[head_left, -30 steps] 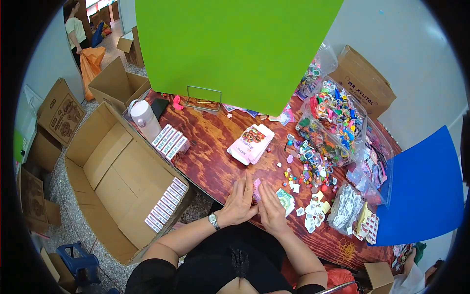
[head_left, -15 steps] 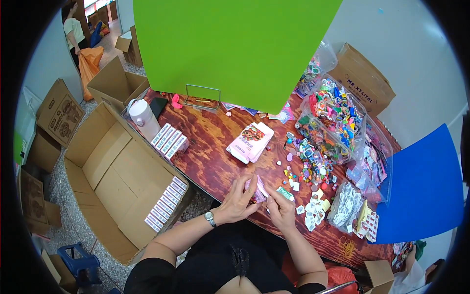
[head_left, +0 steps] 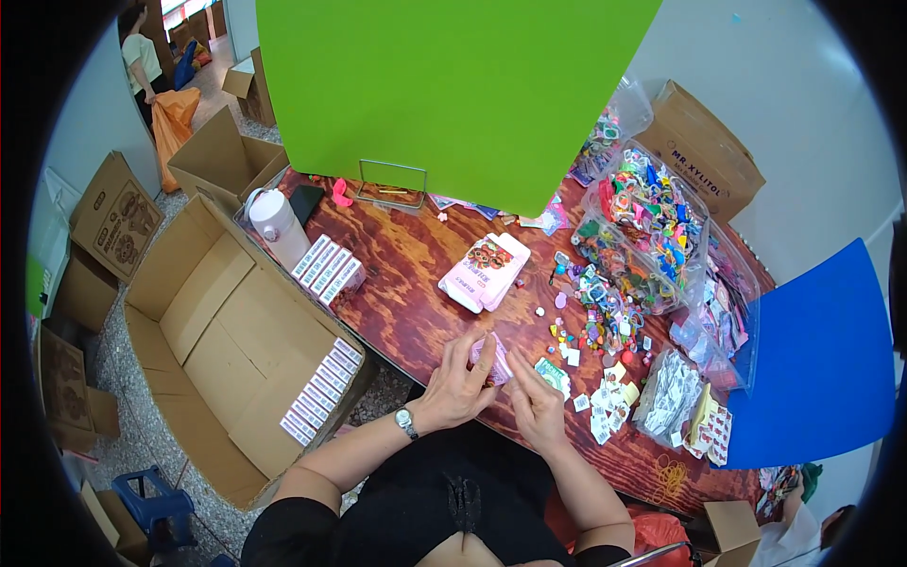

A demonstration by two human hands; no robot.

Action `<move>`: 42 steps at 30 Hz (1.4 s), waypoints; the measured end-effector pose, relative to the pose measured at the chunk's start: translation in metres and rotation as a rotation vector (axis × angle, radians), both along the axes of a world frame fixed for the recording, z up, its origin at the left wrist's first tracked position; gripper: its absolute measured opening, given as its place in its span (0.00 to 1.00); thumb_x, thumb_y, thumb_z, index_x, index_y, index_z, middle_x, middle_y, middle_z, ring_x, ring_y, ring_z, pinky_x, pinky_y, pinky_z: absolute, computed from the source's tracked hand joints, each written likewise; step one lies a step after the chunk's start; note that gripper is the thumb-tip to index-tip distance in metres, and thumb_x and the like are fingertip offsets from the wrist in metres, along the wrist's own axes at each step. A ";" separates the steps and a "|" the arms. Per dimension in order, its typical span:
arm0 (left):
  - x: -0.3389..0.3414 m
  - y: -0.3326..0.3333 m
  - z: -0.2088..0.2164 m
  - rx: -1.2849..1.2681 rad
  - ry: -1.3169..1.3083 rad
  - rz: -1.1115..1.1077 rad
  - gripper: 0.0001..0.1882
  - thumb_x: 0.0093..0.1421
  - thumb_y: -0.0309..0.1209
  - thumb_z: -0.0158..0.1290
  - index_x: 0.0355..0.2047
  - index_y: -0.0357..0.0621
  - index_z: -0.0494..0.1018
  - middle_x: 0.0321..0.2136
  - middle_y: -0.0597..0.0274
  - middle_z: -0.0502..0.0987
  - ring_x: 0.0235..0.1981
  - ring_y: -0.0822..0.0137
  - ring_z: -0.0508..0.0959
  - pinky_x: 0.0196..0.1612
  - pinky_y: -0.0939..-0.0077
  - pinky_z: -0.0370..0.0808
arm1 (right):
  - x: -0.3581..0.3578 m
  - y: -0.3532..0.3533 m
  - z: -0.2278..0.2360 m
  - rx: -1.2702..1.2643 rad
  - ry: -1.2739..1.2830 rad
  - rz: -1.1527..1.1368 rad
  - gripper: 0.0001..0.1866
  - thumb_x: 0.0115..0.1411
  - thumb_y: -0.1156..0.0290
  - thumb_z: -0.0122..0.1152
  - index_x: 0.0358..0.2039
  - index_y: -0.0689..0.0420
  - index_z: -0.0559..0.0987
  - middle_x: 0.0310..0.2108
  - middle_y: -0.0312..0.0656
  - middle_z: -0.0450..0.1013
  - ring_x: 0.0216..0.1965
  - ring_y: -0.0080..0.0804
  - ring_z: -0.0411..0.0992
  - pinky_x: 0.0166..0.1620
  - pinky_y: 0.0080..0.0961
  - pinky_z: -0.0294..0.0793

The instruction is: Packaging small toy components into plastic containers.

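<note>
My left hand [head_left: 457, 386] and my right hand [head_left: 535, 408] meet over the near edge of the dark wooden table [head_left: 406, 283], both closed on one small pink box [head_left: 491, 359] held between their fingers. A wristwatch [head_left: 406, 422] sits on my left wrist. Just right of my right hand lie small white and green cards [head_left: 605, 406]. A stack of flat pink boxes [head_left: 485, 272] rests further out on the table, apart from both hands.
A large open cardboard carton [head_left: 227, 350] stands on the floor at my left with a row of small boxes [head_left: 321, 392] inside. More small boxes [head_left: 329, 268] and a white jug [head_left: 278, 227] sit at the table's left. Clear bags of colourful small items [head_left: 652, 217] fill the right.
The pink box has stayed between my two hands while they turned it and shifted slightly right. The view moved a little.
</note>
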State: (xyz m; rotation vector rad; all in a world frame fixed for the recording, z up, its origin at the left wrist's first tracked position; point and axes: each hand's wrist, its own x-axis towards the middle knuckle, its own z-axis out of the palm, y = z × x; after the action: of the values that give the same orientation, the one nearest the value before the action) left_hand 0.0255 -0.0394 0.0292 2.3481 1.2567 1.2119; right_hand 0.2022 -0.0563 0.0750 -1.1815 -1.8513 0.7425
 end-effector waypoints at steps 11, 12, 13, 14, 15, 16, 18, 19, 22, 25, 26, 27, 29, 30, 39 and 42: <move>-0.008 -0.003 -0.006 -0.091 -0.010 -0.087 0.46 0.56 0.37 0.63 0.70 0.37 0.53 0.59 0.40 0.61 0.55 0.41 0.68 0.52 0.54 0.75 | 0.010 0.007 0.004 -0.027 -0.004 0.088 0.18 0.67 0.78 0.58 0.57 0.59 0.78 0.57 0.55 0.74 0.57 0.44 0.75 0.56 0.31 0.77; -0.009 -0.003 -0.006 -0.093 -0.011 -0.087 0.46 0.56 0.37 0.63 0.70 0.37 0.53 0.59 0.40 0.61 0.55 0.41 0.68 0.52 0.54 0.75 | 0.013 0.008 0.003 -0.007 -0.019 0.108 0.18 0.66 0.78 0.59 0.56 0.59 0.79 0.56 0.53 0.75 0.56 0.43 0.76 0.55 0.31 0.77; -0.011 -0.002 -0.005 -0.119 -0.029 -0.127 0.46 0.57 0.37 0.64 0.70 0.35 0.53 0.59 0.39 0.61 0.55 0.41 0.68 0.55 0.54 0.72 | 0.015 0.009 0.002 -0.007 -0.020 0.108 0.18 0.66 0.78 0.59 0.56 0.59 0.79 0.56 0.53 0.75 0.56 0.43 0.76 0.55 0.31 0.77; -0.013 -0.002 -0.005 -0.145 -0.047 -0.168 0.47 0.57 0.36 0.64 0.70 0.32 0.52 0.59 0.37 0.61 0.56 0.41 0.68 0.57 0.54 0.70 | 0.016 0.010 0.001 -0.024 0.001 0.111 0.17 0.66 0.78 0.59 0.55 0.59 0.80 0.55 0.52 0.76 0.55 0.43 0.77 0.54 0.31 0.78; -0.013 -0.002 -0.006 -0.145 -0.047 -0.168 0.47 0.57 0.36 0.64 0.70 0.32 0.52 0.59 0.37 0.61 0.56 0.41 0.68 0.57 0.54 0.70 | 0.017 0.010 -0.001 -0.040 0.022 0.114 0.17 0.65 0.78 0.60 0.55 0.59 0.80 0.54 0.51 0.77 0.54 0.42 0.78 0.54 0.31 0.78; -0.013 -0.002 -0.006 -0.155 -0.035 -0.167 0.47 0.57 0.37 0.64 0.70 0.32 0.52 0.60 0.37 0.61 0.57 0.41 0.68 0.58 0.54 0.70 | 0.016 0.009 -0.002 -0.041 0.023 0.114 0.17 0.65 0.78 0.60 0.55 0.59 0.80 0.54 0.51 0.77 0.54 0.42 0.78 0.54 0.31 0.78; -0.014 -0.003 -0.006 -0.166 -0.022 -0.166 0.47 0.58 0.38 0.64 0.70 0.32 0.52 0.60 0.37 0.61 0.57 0.40 0.68 0.58 0.54 0.69 | 0.013 0.007 -0.005 -0.025 0.021 0.076 0.17 0.66 0.78 0.59 0.54 0.59 0.80 0.54 0.50 0.77 0.54 0.41 0.78 0.53 0.30 0.78; -0.015 -0.003 -0.005 -0.154 -0.009 -0.163 0.46 0.58 0.38 0.64 0.70 0.32 0.53 0.61 0.37 0.60 0.58 0.40 0.67 0.59 0.54 0.69 | 0.012 0.007 -0.006 -0.026 0.021 0.076 0.17 0.66 0.78 0.59 0.54 0.59 0.80 0.54 0.50 0.77 0.54 0.41 0.78 0.53 0.30 0.78; -0.016 -0.004 -0.005 -0.146 0.014 -0.153 0.46 0.58 0.38 0.64 0.70 0.32 0.53 0.62 0.37 0.60 0.58 0.40 0.67 0.59 0.53 0.69 | 0.010 0.006 -0.004 -0.001 0.010 0.067 0.17 0.66 0.78 0.59 0.55 0.59 0.80 0.55 0.50 0.77 0.53 0.40 0.78 0.54 0.30 0.78; -0.016 -0.004 -0.003 -0.138 0.029 -0.138 0.46 0.57 0.38 0.64 0.69 0.33 0.53 0.62 0.36 0.59 0.58 0.39 0.67 0.59 0.53 0.69 | 0.009 0.006 -0.004 0.015 0.007 0.076 0.17 0.66 0.78 0.59 0.55 0.59 0.80 0.55 0.50 0.76 0.53 0.40 0.78 0.54 0.29 0.77; -0.016 -0.004 -0.003 -0.128 0.033 -0.130 0.46 0.57 0.38 0.64 0.69 0.33 0.54 0.63 0.36 0.59 0.58 0.39 0.67 0.59 0.52 0.70 | 0.009 0.006 -0.004 0.010 0.009 0.078 0.17 0.66 0.78 0.59 0.55 0.59 0.80 0.56 0.50 0.76 0.54 0.40 0.78 0.54 0.29 0.77; -0.017 -0.005 -0.002 -0.128 0.033 -0.129 0.46 0.57 0.38 0.64 0.69 0.33 0.54 0.63 0.36 0.59 0.58 0.39 0.67 0.59 0.52 0.70 | 0.009 0.005 -0.004 0.004 0.011 0.079 0.17 0.66 0.79 0.59 0.55 0.59 0.80 0.56 0.50 0.76 0.54 0.40 0.78 0.54 0.29 0.77; -0.017 -0.005 -0.002 -0.134 0.045 -0.130 0.45 0.57 0.37 0.64 0.68 0.32 0.55 0.63 0.36 0.59 0.58 0.38 0.67 0.58 0.51 0.70 | 0.009 0.005 -0.003 -0.003 0.013 0.080 0.17 0.66 0.79 0.59 0.55 0.59 0.80 0.56 0.50 0.76 0.55 0.40 0.77 0.55 0.29 0.77; -0.018 -0.006 -0.002 -0.134 0.045 -0.130 0.45 0.57 0.37 0.64 0.68 0.32 0.55 0.63 0.36 0.59 0.58 0.38 0.67 0.58 0.51 0.70 | 0.008 0.005 -0.003 -0.011 0.016 0.079 0.17 0.66 0.79 0.59 0.56 0.59 0.79 0.56 0.50 0.76 0.56 0.40 0.77 0.55 0.29 0.77; -0.017 -0.007 -0.004 -0.053 0.008 -0.108 0.44 0.57 0.36 0.64 0.69 0.34 0.55 0.61 0.37 0.60 0.55 0.39 0.68 0.53 0.53 0.74 | 0.010 0.005 -0.005 -0.019 0.005 0.114 0.18 0.66 0.79 0.59 0.56 0.59 0.79 0.57 0.52 0.75 0.57 0.42 0.75 0.57 0.30 0.76; -0.016 -0.007 -0.003 -0.047 0.002 -0.108 0.45 0.56 0.35 0.64 0.69 0.34 0.55 0.61 0.36 0.60 0.54 0.39 0.68 0.53 0.53 0.74 | 0.008 0.005 -0.003 -0.015 0.000 0.111 0.18 0.65 0.79 0.59 0.56 0.59 0.79 0.58 0.52 0.74 0.58 0.42 0.75 0.57 0.30 0.76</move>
State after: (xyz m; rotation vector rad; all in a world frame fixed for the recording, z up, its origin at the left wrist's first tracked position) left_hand 0.0092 -0.0463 0.0261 2.3508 1.1308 1.1350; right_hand 0.2105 -0.0516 0.0717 -1.0947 -1.9268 0.8191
